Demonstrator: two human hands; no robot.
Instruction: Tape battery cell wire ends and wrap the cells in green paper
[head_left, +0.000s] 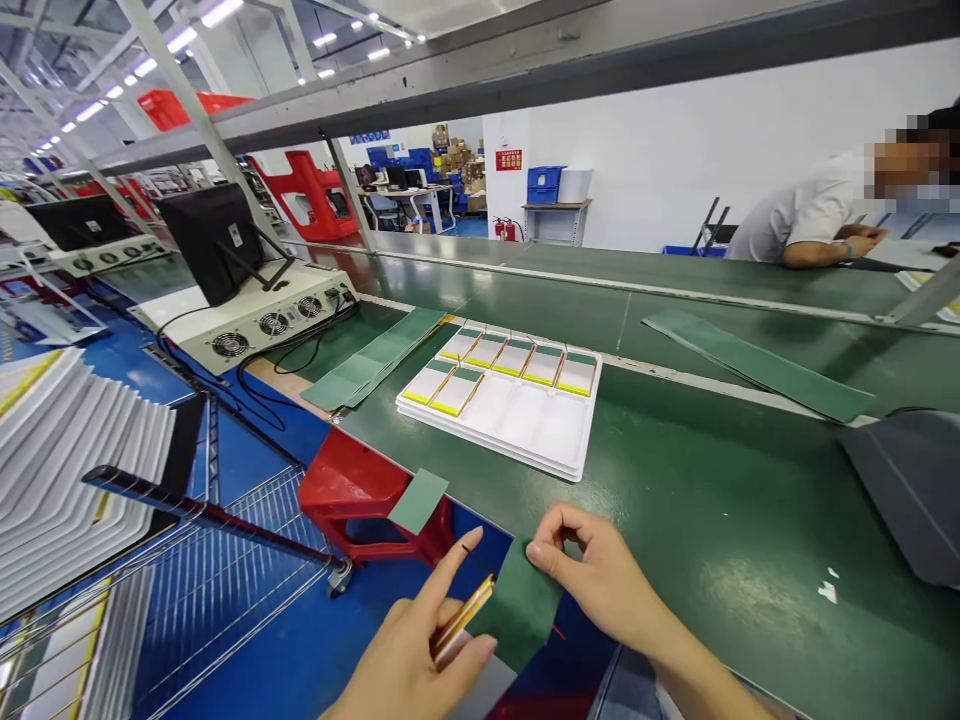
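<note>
The green table (652, 470) is spreading out toward 12 o'clock from the hands. A red stool (352, 480) is standing at 10 o'clock. A white tray (517, 425) is sitting at 12 o'clock. Long green strips are lying at 11 (375, 360) and 2 o'clock (757, 365). The right hand (600, 565) and left hand (427, 640) are working close together. The right is pinching a green sheet (525, 610) by its top. A green card (419, 501) is showing over the stool. The left is gripping a thin pack (469, 615), edge showing, its pointing finger sticking out. The sheet is sitting just beside the pack; I can't tell if it is sticking. More packs (517, 355) are lying in the tray. I think the hands are fitting sheet to pack; the next move seems to be calling for lining up edges and pressing gently.
</note>
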